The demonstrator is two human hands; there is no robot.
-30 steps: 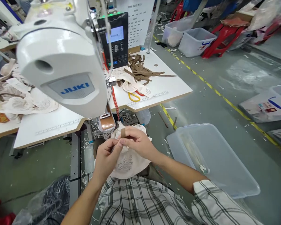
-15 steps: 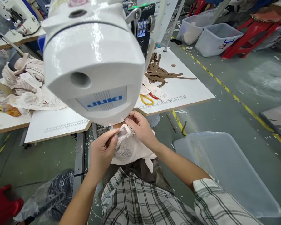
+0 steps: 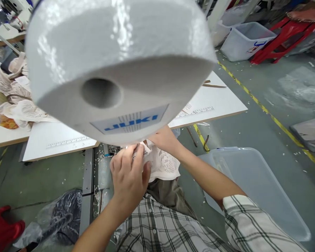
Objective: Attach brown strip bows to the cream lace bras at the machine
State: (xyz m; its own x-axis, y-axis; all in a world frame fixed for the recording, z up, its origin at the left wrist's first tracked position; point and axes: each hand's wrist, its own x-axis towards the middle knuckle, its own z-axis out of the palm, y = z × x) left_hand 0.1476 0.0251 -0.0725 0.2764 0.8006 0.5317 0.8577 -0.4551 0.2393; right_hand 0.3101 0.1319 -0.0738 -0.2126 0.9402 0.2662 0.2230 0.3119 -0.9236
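Under the white sewing machine head (image 3: 120, 70), a pale pink lace garment piece (image 3: 168, 164) hangs down over the lap. At its upper left edge, my left hand (image 3: 128, 171) has its fingers curled onto the cloth, with the thumb lying lower on the near side. My right hand (image 3: 166, 140) reaches in to the right of it, at the top of the lace; its fingers are hidden behind the machine head. The needle area is also out of sight behind the head.
More pale lace pieces (image 3: 14, 91) lie heaped on the left table. Brown strips (image 3: 214, 85) lie on the white table (image 3: 225, 101) at right. A clear plastic lid or bin (image 3: 257, 189) is on the floor at right. A metal frame bar (image 3: 88, 189) stands left of my legs.
The view has moved closer to the machine head, which covers more. My left hand has shifted right and turned its back upward over the cloth. My right hand's fingers have gone out of sight.
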